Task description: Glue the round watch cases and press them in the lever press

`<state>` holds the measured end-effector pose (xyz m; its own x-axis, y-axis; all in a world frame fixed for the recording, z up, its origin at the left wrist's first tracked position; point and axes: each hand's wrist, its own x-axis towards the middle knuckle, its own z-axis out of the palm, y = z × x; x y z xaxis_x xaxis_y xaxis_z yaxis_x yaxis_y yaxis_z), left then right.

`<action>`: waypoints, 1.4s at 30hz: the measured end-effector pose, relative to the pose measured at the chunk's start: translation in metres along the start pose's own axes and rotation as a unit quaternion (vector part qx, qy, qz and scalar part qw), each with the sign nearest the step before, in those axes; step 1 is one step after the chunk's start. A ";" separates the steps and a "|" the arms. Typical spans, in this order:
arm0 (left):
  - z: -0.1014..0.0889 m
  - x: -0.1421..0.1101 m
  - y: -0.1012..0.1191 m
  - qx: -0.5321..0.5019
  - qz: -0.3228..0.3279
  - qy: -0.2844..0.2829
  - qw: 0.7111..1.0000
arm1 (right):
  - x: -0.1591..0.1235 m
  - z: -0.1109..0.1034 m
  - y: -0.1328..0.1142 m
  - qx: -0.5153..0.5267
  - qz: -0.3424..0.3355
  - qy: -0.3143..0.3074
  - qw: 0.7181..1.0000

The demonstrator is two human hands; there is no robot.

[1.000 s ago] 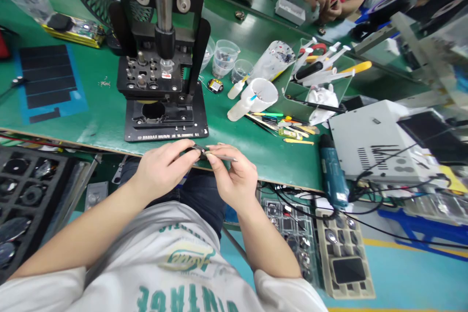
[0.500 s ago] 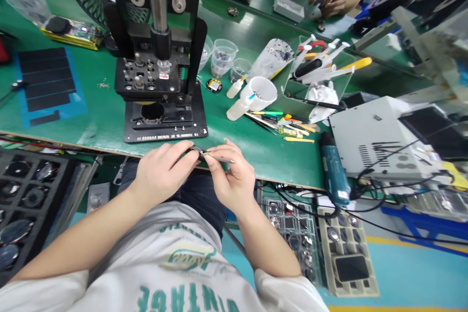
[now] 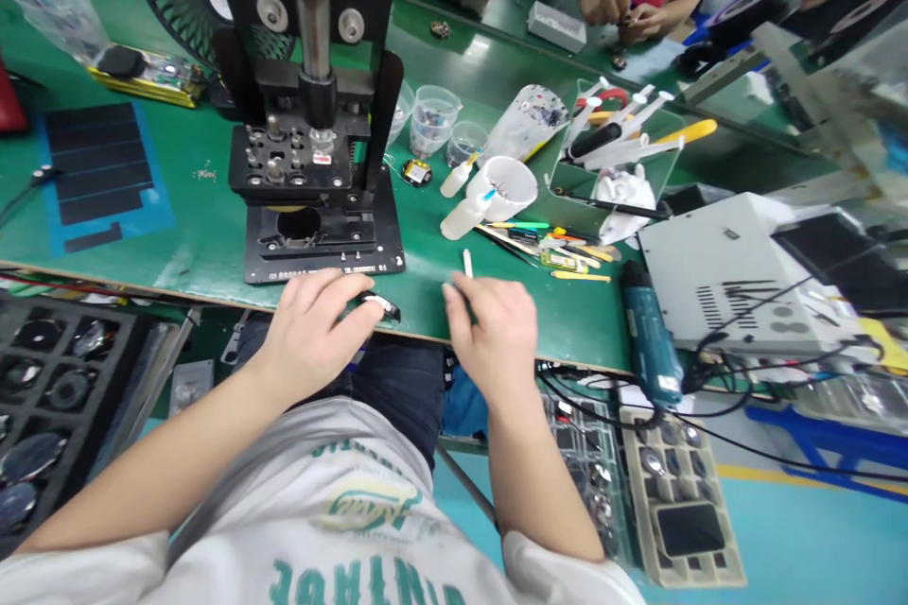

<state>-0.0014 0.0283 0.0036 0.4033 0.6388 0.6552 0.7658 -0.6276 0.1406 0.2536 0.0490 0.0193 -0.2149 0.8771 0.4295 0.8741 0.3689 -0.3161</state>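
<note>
**A:** Biggest risk at this point?

**B:** A drop. Small black ring-shaped part with a silver rim point(image 3: 378, 306), right at the fingertips of the left hand point(image 3: 316, 333), just above the edge of the green-topped workbench point(image 3: 426, 307). Fingers curled and nearly closed, apparently gripping the part, thumb hidden from this view. Cause of a slip: too light a pinch on something so small, then a tumble past the edge toward the dark trousers point(image 3: 397, 388).

**A:** And the right hand point(image 3: 493, 336)?

**B:** Half open, fingers loosely curved, well apart from the part. Slim white stick point(image 3: 467, 263) just above the fingertips, its hold impossible to tell from here. Main danger: a careless swing into the white squeeze bottle point(image 3: 462, 219) close beyond it.

**A:** Anything else within reach of a bump?

**B:** Black metal press base plate point(image 3: 323, 250), just past the left knuckles. A knock there, another way to lose the part.

**A:** Difference from the earlier frame?

**B:** Hands apart now, no longer meeting at the part. Thin metal pick from the earlier frame out of sight, white stick in view instead. Part still at the left fingertips.
</note>
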 end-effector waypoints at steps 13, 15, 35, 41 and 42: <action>0.002 0.001 -0.005 -0.006 0.019 0.011 1.000 | -0.005 0.022 -0.018 0.219 -0.165 -0.077 0.959; 0.002 0.001 -0.006 -0.009 0.027 0.005 1.000 | -0.004 0.023 -0.019 0.194 -0.189 -0.073 0.960; 0.011 -0.008 -0.014 -0.008 0.055 0.025 0.998 | -0.008 0.036 -0.032 0.102 -0.167 -0.041 0.980; 0.011 -0.011 -0.013 -0.007 0.062 0.035 0.997 | -0.009 0.041 -0.034 0.099 -0.144 -0.031 0.984; 0.011 -0.011 -0.013 -0.008 0.061 0.032 0.998 | -0.009 0.042 -0.035 0.097 -0.143 -0.029 0.984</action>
<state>-0.0098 0.0343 -0.0136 0.4600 0.5283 0.7136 0.7044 -0.7064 0.0689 0.2070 0.0412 -0.0088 -0.4701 0.7425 0.4772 0.6753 0.6507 -0.3471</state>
